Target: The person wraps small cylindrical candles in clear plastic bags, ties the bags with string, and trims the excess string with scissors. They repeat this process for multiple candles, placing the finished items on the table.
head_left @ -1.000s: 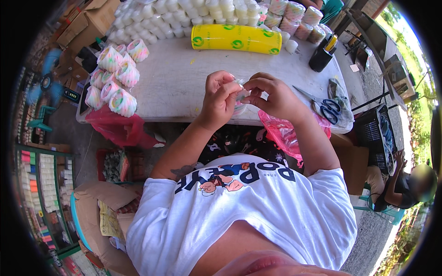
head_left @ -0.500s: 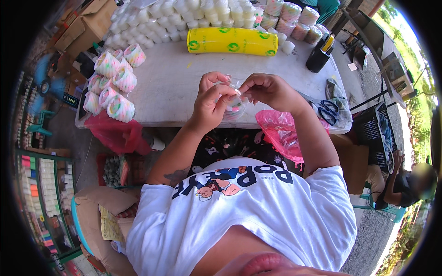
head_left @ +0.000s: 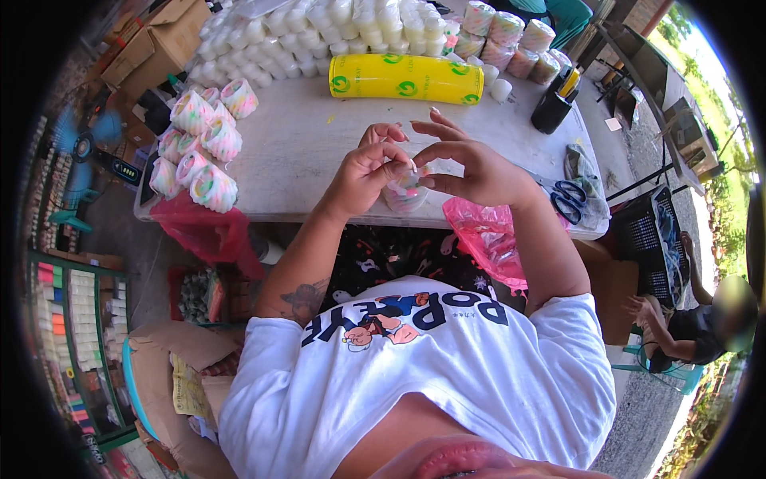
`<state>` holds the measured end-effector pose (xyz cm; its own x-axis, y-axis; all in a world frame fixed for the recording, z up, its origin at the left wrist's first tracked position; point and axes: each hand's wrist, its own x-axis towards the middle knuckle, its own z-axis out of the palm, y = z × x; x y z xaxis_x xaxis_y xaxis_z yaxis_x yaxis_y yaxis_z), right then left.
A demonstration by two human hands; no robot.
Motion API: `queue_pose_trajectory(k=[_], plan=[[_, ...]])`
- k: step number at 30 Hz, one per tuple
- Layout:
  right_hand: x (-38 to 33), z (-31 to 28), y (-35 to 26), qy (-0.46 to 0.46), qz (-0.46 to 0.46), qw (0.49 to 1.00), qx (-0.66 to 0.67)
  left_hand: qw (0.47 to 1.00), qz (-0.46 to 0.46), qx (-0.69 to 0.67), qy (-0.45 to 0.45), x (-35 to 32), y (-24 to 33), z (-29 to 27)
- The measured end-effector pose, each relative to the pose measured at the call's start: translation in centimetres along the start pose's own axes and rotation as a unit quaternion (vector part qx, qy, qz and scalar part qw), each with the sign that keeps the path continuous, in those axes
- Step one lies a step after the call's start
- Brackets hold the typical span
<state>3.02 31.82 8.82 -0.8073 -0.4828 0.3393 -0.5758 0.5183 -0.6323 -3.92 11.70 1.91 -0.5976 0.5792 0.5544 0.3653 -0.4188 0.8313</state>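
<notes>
A small round bundle [head_left: 405, 198] in clear plastic, with pink and green patches showing through, stands near the table's front edge. My left hand [head_left: 369, 177] is closed in a pinch at its top, thumb and index finger together on the clear wrap. On the other side is my right hand [head_left: 477, 166], its fingers stretched and apart, the thumb close to the bundle's right side. My fingers hide part of the bundle's top. Just beyond lies a thick yellow roll of plastic wrap [head_left: 405, 78].
Wrapped pastel rolls [head_left: 214, 190] are piled at the left. White cups [head_left: 279, 36] fill the back. At the right are scissors [head_left: 568, 198], a cloth [head_left: 586, 172] and a black holder [head_left: 552, 110]. A pink plastic bag [head_left: 487, 231] hangs at the front edge. Another person [head_left: 686, 327] is at far right.
My right fingers have spread from a pinch near the bundle's top. My left hand keeps its pinch. The far-right person's arms have moved.
</notes>
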Motion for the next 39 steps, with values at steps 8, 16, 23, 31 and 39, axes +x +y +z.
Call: queue_pose_trajectory(k=[8,16,23,31,39], plan=[[1.8,-0.7,1.1,0.004,-0.048,0.999,-0.024,0.999,-0.011,0.000,-0.044,0.7,0.1,-1.1],[2.1,-0.7,-2.3,0.112,-0.134,0.973,-0.151,0.998,-0.025,0.014,0.052,0.4,2.1,1.4],[1.7,-0.6,-1.3,0.152,-0.105,0.976,-0.118,0.922,0.068,0.379,-0.043,1.6,4.5,0.8],[1.4,-0.7,1.1,-0.015,0.332,0.941,0.065,0.981,-0.052,0.173,0.070,-0.1,1.6,2.7],[1.1,-1.5,0.8,0.010,0.197,0.965,0.170,0.940,0.092,0.305,0.123,0.2,0.0,2.7]])
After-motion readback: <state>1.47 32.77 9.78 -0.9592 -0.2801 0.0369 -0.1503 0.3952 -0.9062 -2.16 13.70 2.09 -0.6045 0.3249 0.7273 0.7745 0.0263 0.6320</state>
